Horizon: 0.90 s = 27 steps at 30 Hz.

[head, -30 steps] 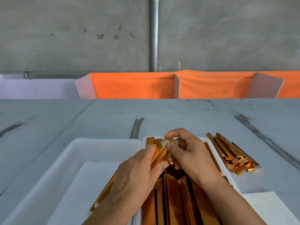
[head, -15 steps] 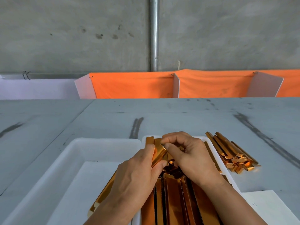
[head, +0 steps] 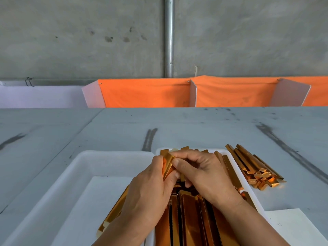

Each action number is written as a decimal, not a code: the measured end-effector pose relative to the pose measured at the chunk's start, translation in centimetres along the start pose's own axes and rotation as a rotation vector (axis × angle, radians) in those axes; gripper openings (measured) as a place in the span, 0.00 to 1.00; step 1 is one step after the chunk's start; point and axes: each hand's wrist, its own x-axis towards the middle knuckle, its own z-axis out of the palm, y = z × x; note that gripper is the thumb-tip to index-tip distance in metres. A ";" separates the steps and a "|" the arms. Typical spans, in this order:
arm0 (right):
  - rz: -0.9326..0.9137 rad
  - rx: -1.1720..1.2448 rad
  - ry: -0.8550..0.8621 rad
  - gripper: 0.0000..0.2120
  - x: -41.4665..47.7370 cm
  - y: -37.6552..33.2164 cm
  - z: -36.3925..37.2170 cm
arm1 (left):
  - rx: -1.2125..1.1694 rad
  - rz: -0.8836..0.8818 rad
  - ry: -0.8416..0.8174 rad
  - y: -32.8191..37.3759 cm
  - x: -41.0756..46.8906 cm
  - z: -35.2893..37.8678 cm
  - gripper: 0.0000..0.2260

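The left hand (head: pixel 149 189) and the right hand (head: pixel 202 176) meet at centre frame, low down, both grasping one glossy gold card strip (head: pixel 168 166). The left hand's thumb and fingers curl round the strip; the right hand pinches its upper end between thumb and forefinger. The strip is held tilted, just above the far end of the right-hand white plastic tray (head: pixel 228 153), which is packed with more long gold card strips (head: pixel 191 219). Touching it on the left is a second white plastic tray (head: pixel 106 153). A loose pile of folded gold strips (head: pixel 252 167) lies on the grey table (head: pixel 195 128), at right of the trays.
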 end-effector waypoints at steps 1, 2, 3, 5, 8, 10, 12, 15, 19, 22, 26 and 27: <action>-0.001 -0.004 0.003 0.09 -0.1 0.0 0.1 | 0.002 0.000 0.001 0.0 0.0 0.0 0.19; -0.003 -0.012 0.003 0.10 -0.1 0.0 0.2 | 0.002 -0.001 0.005 0.0 0.1 0.0 0.19; -0.007 -0.022 0.001 0.11 -0.2 0.0 0.2 | -0.007 -0.007 0.009 -0.1 0.1 0.0 0.19; -0.009 -0.026 -0.002 0.11 -0.2 0.0 0.3 | -0.029 -0.016 0.014 -0.1 0.1 0.1 0.21; 0.000 -0.006 0.005 0.10 -0.1 0.0 0.2 | -0.027 0.004 0.024 -0.2 0.0 0.2 0.26; -0.008 -0.004 -0.003 0.10 -0.1 -0.1 0.1 | -0.049 0.021 0.033 -0.2 0.0 0.3 0.27; -0.027 -0.015 -0.008 0.10 0.0 -0.1 0.1 | -0.077 0.037 0.036 -0.2 0.0 0.3 0.25; -0.050 -0.051 -0.022 0.10 0.0 0.0 0.1 | -0.104 0.048 0.035 -0.2 0.0 0.3 0.24; -0.043 -0.049 -0.003 0.11 0.0 0.0 0.1 | -0.095 0.047 0.044 -0.2 0.1 0.3 0.24; 0.010 0.055 0.053 0.11 0.2 -0.1 -0.3 | -0.091 0.049 0.038 -0.1 -0.1 0.3 0.25; 0.173 0.224 0.098 0.10 0.7 -0.1 -1.0 | -0.060 0.080 0.026 -0.1 -0.3 0.3 0.28; 0.215 0.250 0.077 0.09 0.7 -0.1 -1.1 | -0.061 0.092 0.026 -0.1 -0.3 0.3 0.29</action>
